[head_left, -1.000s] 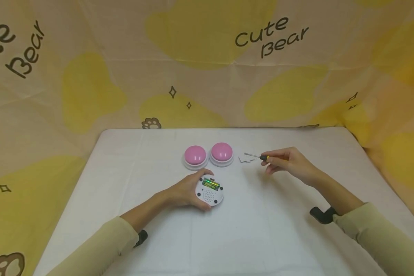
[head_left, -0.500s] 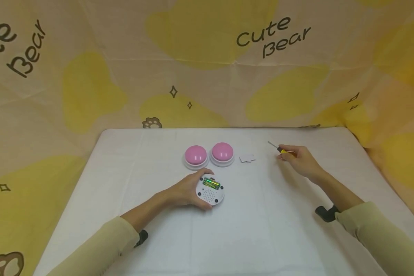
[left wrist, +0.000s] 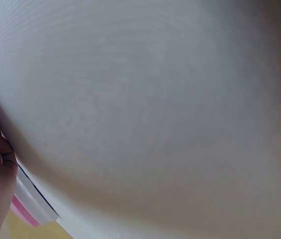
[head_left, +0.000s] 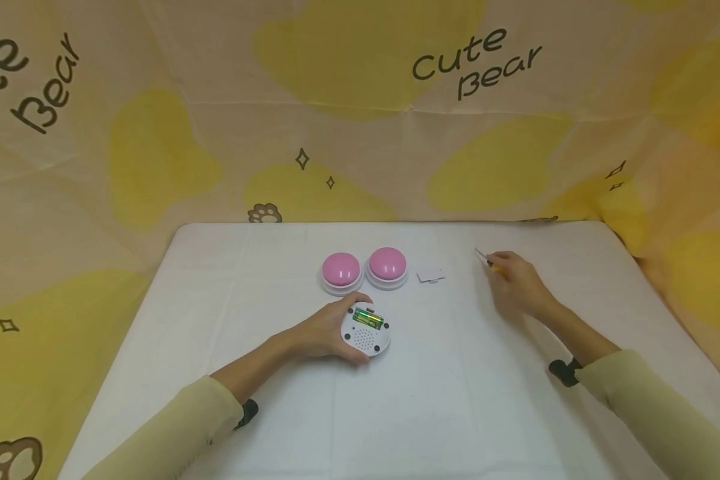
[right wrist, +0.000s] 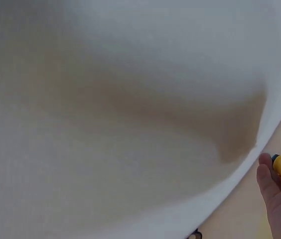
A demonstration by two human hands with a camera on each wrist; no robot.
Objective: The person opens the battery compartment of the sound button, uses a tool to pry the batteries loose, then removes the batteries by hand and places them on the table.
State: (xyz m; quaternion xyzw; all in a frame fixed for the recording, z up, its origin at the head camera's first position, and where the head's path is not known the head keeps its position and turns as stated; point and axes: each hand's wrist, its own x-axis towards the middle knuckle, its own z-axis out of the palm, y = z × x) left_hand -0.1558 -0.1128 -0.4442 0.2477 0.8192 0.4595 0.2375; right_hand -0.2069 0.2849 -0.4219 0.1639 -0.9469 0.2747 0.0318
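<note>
Your left hand has its fingers curled around the rim of a white round device, grasping it near the middle of the desk. The device's underside faces up toward you, with two green-and-gold batteries lying in its uncovered compartment on the far side — small speaker holes and dark round feet show as well. Your right hand, well apart to the right, has its fingers closed around the yellow handle of a screwdriver, the metal tip pointing far and to the left. Between your hands, farther back, a small white cover lies on the desk. Just left of it stand two pink-domed buttons on white bases, the left button and the right button, side by side. A yellow patterned cloth hangs behind the desk.
</note>
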